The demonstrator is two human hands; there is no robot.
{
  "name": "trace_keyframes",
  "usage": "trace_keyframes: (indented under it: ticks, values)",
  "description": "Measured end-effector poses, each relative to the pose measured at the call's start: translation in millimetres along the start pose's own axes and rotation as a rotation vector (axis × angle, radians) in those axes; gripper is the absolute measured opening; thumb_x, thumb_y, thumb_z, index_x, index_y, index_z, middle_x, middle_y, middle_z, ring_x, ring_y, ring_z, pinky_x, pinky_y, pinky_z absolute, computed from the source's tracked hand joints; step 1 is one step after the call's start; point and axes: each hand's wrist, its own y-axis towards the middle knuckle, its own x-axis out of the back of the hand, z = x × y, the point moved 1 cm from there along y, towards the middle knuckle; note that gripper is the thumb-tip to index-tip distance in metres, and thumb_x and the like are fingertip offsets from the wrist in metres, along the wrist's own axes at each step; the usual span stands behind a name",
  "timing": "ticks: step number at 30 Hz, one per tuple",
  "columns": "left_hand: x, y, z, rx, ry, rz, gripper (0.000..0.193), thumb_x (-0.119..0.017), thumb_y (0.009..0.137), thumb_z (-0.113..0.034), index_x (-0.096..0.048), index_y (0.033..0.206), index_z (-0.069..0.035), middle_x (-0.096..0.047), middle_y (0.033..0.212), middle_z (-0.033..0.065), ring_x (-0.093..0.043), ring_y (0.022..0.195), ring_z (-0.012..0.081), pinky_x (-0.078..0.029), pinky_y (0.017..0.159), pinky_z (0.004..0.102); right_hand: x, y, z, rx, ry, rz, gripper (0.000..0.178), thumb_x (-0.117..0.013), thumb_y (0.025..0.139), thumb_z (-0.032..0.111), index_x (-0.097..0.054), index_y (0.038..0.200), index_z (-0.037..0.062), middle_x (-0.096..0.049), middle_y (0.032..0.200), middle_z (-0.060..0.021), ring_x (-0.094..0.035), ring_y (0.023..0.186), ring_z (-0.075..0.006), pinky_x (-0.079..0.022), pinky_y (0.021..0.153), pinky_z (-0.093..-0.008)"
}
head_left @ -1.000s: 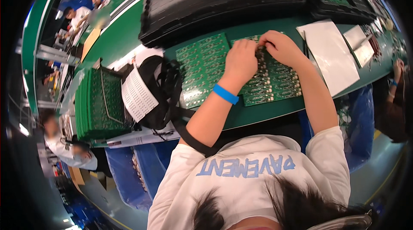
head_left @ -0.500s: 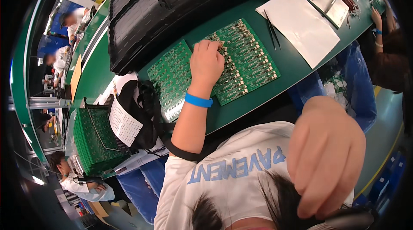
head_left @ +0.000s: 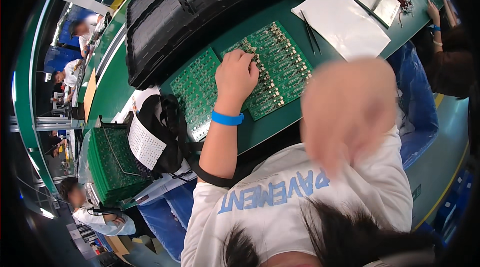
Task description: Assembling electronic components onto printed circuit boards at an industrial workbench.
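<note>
My left hand (head_left: 235,78), with a blue band at the wrist, is closed, its curled fingers resting at the inner edge of the right green circuit board panel (head_left: 282,62). Rows of small pale connectors line that panel. Whatever the fingertips hold is hidden beneath them. A second green circuit board panel (head_left: 192,84) lies to the left, partly under the same hand. Close to the camera, my right hand (head_left: 350,109) is raised in front of my chest. It is smeared by motion and covers the panel's lower right corner; its fingers cannot be made out.
Black plastic trays (head_left: 200,12) stand behind the panels. Black tweezers (head_left: 311,32) lie beside a white sheet (head_left: 342,22). At left are a rack of green boards (head_left: 112,162) and a black bag (head_left: 167,117). Blue-lined bins (head_left: 417,102) stand below the table edge; co-workers sit farther off.
My right hand has moved up and left, toward the panels, and is now more blurred. My left hand stays at nearly the same place on the panel.
</note>
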Motion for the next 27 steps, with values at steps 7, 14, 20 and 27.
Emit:
trace_keyframes:
  ticks: [7,14,20,27]
  values:
    - [1,-9,6,-0.012,0.06,-0.02,0.013,-0.063,0.073,-0.01,-0.065,0.085,-0.006,-0.06,0.09,0.0078,-0.059,0.086,0.0265,-0.051,0.067,0.0385,75,-94,-122,-1.019,-0.926,-0.854,0.014,-0.062,0.082,0.009,-0.065,0.095,0.006,-0.061,0.085,-0.0039,-0.057,0.073,-0.015,-0.046,0.067,-0.0275]
    - [2,-4,-10,0.041,0.052,0.073,0.017,-0.063,0.076,-0.012,-0.065,0.091,-0.004,-0.062,0.093,0.0098,-0.061,0.087,0.0283,-0.051,0.071,0.0381,71,-104,-114,-0.866,-1.106,-0.872,0.012,-0.059,0.081,0.006,-0.064,0.092,0.0064,-0.061,0.089,-0.005,-0.057,0.077,-0.0178,-0.046,0.069,-0.0283]
    - [9,-17,4,0.072,0.041,0.034,0.017,-0.064,0.076,-0.012,-0.066,0.091,-0.005,-0.062,0.093,0.0091,-0.06,0.09,0.0275,-0.051,0.07,0.0383,25,-30,-52,0.076,-0.544,-0.99,0.021,-0.053,0.077,0.008,-0.057,0.097,0.0006,-0.056,0.097,-0.0052,-0.052,0.093,-0.0235,-0.04,0.085,-0.0367]
    - [-4,-6,-6,0.015,0.021,-0.005,0.015,-0.064,0.074,-0.011,-0.065,0.088,-0.005,-0.061,0.09,0.0081,-0.059,0.087,0.0267,-0.052,0.066,0.037,-45,-82,34,0.325,-0.106,-0.892,0.008,-0.052,0.08,0.014,-0.056,0.08,0.0077,-0.055,0.083,-0.0054,-0.052,0.08,-0.0254,-0.042,0.077,-0.0366]
